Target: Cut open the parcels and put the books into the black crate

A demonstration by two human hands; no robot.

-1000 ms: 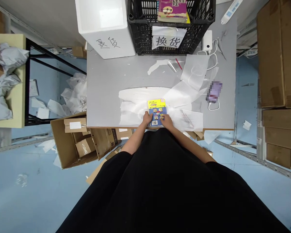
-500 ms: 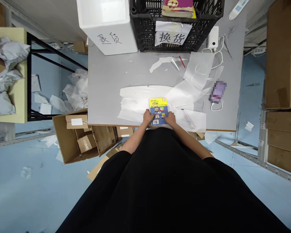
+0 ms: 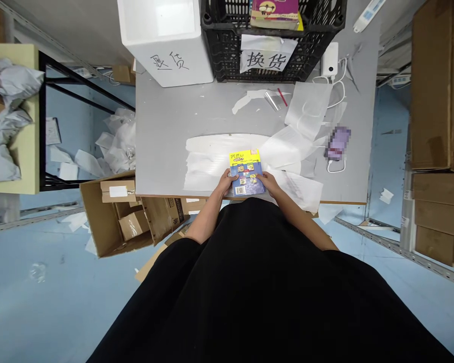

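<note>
Between my two hands is a book (image 3: 246, 172) with a yellow and blue cover, small pictures and a barcode near its lower edge. My left hand (image 3: 225, 182) is closed on the book's left edge, thumb on the cover. On the opposite edge, my right hand (image 3: 269, 182) grips it the same way; the fingers underneath are hidden. White foam wrap (image 3: 208, 161) lies on the table around and beyond the book, and a white sheet (image 3: 306, 189) lies to the right at the front edge.
A white bin (image 3: 183, 68) and a black crate (image 3: 227, 70) with books stand at the back of the grey table (image 3: 166, 121). A purple phone (image 3: 337, 143) lies on the right, cabled to a white power strip (image 3: 329, 60). An open carton (image 3: 98, 222) sits below left.
The book has tilted slightly and appears a little larger, lifted toward me in both hands. My left hand has shifted slightly left. The whole view has moved a little.
</note>
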